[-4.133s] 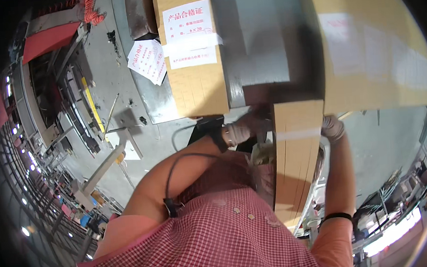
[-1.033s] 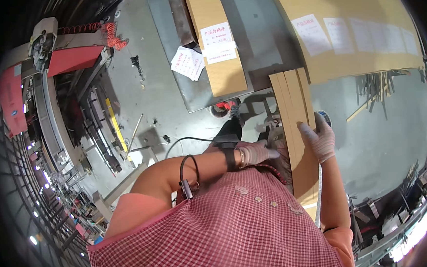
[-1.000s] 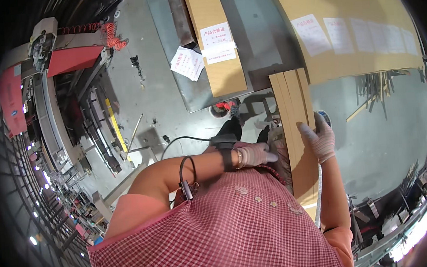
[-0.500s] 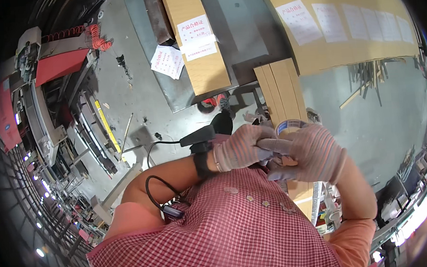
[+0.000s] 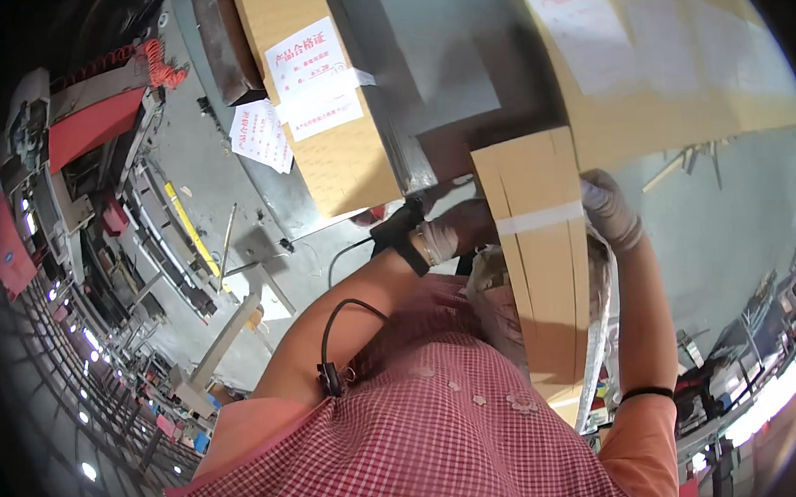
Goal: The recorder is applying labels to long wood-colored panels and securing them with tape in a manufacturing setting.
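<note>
A bundle of long, flat brown cardboard pieces (image 5: pixel 546 280) lies lengthwise in front of me, with dark seams between the pieces. A pale strip of tape (image 5: pixel 539 219) crosses its upper part from side to side. My left hand (image 5: pixel 459 230), in a striped glove, is at the bundle's left side; its fingers are in deep shadow. My right hand (image 5: pixel 611 208), gloved too, bends round the bundle's right edge beside the tape's end. Its fingertips are hidden, so whatever they may hold does not show.
Ahead left, a long cardboard box (image 5: pixel 356 164) bears a white label (image 5: pixel 315 79) with red print. A dark metal table (image 5: pixel 442 73) lies beyond. Large cardboard (image 5: pixel 680 95) with several paper sheets spreads ahead right. Clear plastic wrap (image 5: pixel 601 327) surrounds the bundle's near part. Red machinery (image 5: pixel 99 130) stands left.
My hands were together over the bundle, the right with a tape roll. Now they are apart on either side of it, and tape lies across it. The roll is out of sight.
</note>
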### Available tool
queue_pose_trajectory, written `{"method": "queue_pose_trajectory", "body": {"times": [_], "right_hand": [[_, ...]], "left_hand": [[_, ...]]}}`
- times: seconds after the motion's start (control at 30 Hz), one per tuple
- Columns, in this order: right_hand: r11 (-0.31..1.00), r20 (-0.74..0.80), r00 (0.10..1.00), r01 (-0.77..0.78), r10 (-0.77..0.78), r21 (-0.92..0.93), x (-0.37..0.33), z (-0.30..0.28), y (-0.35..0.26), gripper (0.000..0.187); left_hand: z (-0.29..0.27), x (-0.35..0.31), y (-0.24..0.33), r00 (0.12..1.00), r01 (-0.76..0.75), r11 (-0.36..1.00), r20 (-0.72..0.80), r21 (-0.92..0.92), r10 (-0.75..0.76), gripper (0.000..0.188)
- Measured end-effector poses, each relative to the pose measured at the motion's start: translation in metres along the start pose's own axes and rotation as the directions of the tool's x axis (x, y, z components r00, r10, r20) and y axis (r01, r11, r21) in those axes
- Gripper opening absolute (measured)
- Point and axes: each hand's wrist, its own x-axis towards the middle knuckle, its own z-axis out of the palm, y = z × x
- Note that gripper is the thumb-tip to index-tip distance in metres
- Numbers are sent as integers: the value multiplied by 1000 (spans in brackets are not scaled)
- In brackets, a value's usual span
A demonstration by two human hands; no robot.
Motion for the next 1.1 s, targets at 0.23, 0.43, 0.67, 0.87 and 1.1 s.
{"method": "queue_pose_trajectory", "body": {"times": [0.23, 0.43, 0.67, 0.87, 1.1], "right_hand": [[383, -253, 700, 32, -668, -923, -71, 122, -20, 64], [139, -48, 691, 77, -721, -987, -73, 124, -22, 63], [208, 166, 626, 480, -762, -852, -105, 134, -107, 46], [205, -164, 986, -156, -23, -966, -94, 87, -157, 23], [434, -267, 902, -102, -339, -895, -43, 22, -29, 30]], "left_hand": [[-17, -31, 66, 996, 93, 886, -35, 454, -86, 37], [16, -62, 152, 869, 216, 936, -492, 276, -55, 13], [33, -12, 165, 911, 180, 679, -381, 712, 158, 46], [42, -17, 157, 861, 279, 814, -508, 509, 22, 47], [80, -10, 134, 803, -55, 973, -589, -224, -90, 55]]}}
